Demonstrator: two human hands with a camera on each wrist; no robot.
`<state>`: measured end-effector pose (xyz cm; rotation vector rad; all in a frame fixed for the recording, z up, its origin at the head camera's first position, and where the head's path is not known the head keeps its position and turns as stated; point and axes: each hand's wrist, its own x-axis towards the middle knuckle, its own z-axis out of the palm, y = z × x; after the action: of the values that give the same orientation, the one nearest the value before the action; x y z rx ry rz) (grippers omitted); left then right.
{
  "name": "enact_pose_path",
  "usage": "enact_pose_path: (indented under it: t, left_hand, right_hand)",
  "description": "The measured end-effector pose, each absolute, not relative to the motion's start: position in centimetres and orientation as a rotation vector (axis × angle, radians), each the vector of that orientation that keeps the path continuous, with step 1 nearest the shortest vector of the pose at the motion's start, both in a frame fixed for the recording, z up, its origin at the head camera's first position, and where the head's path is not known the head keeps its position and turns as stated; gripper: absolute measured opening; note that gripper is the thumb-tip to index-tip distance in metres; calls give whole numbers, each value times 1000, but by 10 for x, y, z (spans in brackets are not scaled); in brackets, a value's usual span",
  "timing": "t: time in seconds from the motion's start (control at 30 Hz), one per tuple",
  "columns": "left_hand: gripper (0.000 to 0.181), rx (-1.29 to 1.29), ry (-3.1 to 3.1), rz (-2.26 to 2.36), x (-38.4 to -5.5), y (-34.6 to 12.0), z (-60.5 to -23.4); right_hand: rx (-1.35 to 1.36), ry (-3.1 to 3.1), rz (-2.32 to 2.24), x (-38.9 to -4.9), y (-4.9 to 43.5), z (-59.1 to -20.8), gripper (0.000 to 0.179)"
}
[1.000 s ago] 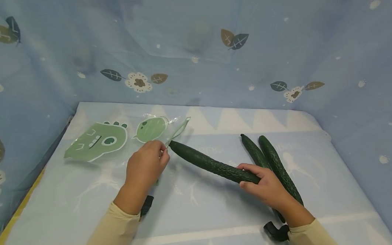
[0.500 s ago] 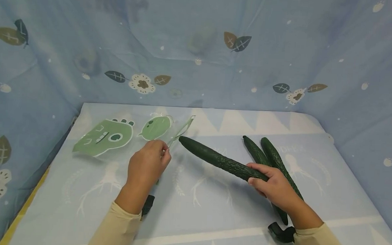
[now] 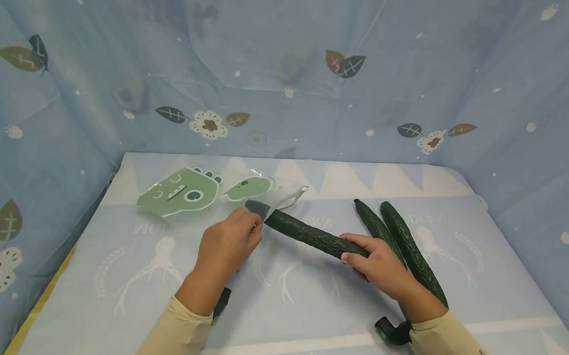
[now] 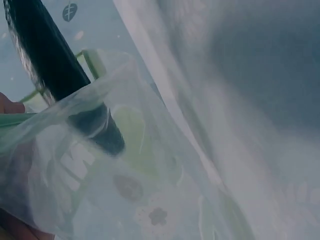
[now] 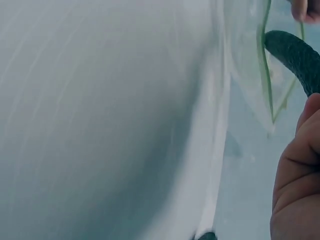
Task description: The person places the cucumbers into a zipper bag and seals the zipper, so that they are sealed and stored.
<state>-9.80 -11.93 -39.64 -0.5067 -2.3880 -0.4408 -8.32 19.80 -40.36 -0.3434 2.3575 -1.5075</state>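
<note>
In the head view my right hand (image 3: pixel 381 265) grips a dark green cucumber (image 3: pixel 310 236) near its right end. The cucumber's far tip lies inside the mouth of a clear plastic bag (image 3: pixel 179 196) printed with green cartoon figures. At the bag's green-edged rim, my left hand (image 3: pixel 228 244) pinches with thumb and fingers. Through the film in the left wrist view, the cucumber's tip (image 4: pixel 102 132) shows just past the opening. The right wrist view catches my thumb on the cucumber (image 5: pixel 292 52); the other fingers are mostly hidden there.
Two more cucumbers, one on the left (image 3: pixel 371 219) and one on the right (image 3: pixel 413 248), lie side by side beyond my right forearm. A patterned cloth (image 3: pixel 288 97) hangs behind the table (image 3: pixel 301 323). Black curved pieces (image 3: pixel 392 331) sit at both cuffs.
The cucumber has moved left, and its tip has passed from outside the bag's mouth to inside. My left hand and the bag have shifted slightly right, with the bag's mouth spread wider.
</note>
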Motion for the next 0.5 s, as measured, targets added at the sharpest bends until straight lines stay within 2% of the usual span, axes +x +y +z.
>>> enact_pose_path:
  t: [0.27,0.37,0.5]
  left_hand:
    - [10,-592,-2348,-494,-93,-112,-393]
    - [13,-640,-2331,-469,-90,-107,-393]
    - [17,-692,-2298,-450,-87,-100,-396]
  right_hand:
    - [-436,2374,-1506,-104,137,-411,46]
    - [-592,2526,-1413,-113,113,-413,43]
    - [-817,2757,-1222,-123,89,-416,25]
